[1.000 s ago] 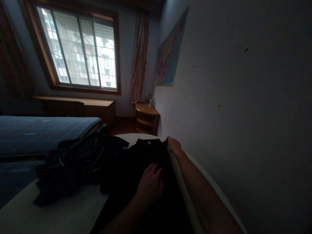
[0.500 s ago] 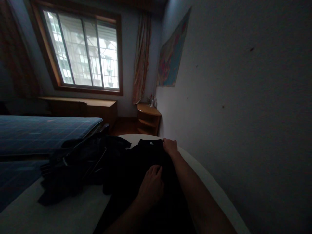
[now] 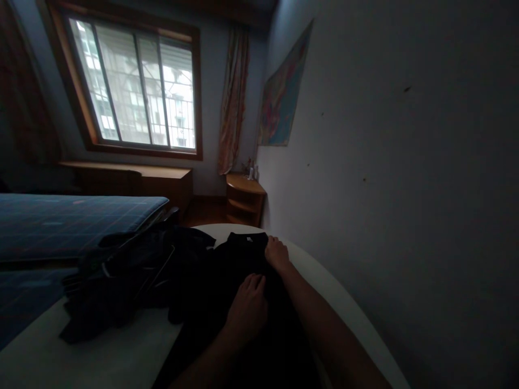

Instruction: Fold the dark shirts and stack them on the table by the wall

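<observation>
A black shirt (image 3: 227, 270) lies spread on the round pale table (image 3: 344, 302), its collar with a small light label at the far end. My right hand (image 3: 278, 254) is closed on the shirt's right shoulder, just beside the collar. Nearer to me and further left, my left hand (image 3: 248, 305) rests on the front of the shirt, its fingers curled down onto the dark cloth. What lies under these fingertips is hard to see in the dim light. Against the shirt's left side lies a rumpled heap of dark clothing (image 3: 121, 275) with thin white piping.
A bed with a blue checked mattress (image 3: 81, 221) stands beyond the table to the left. The white wall (image 3: 365, 227) runs close along the right. At the back are a corner shelf (image 3: 245, 185), a low wooden desk (image 3: 162, 172) and a window (image 3: 133, 86).
My right hand has shifted very slightly left and nearer along the shirt's shoulder. The left hand stays on the shirt, and the whole view has turned a little.
</observation>
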Demonstrator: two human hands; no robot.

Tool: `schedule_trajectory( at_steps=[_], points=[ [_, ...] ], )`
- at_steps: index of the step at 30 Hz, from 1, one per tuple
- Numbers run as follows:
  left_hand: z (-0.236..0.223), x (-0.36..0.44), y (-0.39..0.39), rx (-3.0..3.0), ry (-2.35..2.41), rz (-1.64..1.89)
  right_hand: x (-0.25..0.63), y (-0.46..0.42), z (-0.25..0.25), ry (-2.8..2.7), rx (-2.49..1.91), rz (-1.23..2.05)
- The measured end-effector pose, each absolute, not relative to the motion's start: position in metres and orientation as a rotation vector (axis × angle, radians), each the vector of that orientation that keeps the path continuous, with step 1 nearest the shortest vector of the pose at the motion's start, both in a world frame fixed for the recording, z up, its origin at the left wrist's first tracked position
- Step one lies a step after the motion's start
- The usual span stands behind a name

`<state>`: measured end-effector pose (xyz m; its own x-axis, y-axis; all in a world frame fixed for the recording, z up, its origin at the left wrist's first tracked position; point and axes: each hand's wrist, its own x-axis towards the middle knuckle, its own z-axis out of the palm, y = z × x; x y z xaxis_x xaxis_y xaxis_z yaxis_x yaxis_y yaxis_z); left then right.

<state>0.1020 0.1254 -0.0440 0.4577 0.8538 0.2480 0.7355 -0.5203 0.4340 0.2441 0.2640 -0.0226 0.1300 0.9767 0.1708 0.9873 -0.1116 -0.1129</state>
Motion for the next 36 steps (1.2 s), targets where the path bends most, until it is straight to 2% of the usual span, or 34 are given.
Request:
schedule_trajectory(
  at_steps=[8,16,36],
  points=[
    [-0.057,0.104,0.133,2.276,1.366,0.842,0.236,0.25,-0.045,-2.016,-2.204,0.09],
    [-0.065,0.102,0.141,1.982,1.379,1.108,0.241,0.259,-0.048,-1.985,-2.219,0.065],
    [-0.062,0.097,0.145,2.039,1.433,1.105,0.244,0.255,-0.045,-1.951,-2.224,0.036]
  ],
)
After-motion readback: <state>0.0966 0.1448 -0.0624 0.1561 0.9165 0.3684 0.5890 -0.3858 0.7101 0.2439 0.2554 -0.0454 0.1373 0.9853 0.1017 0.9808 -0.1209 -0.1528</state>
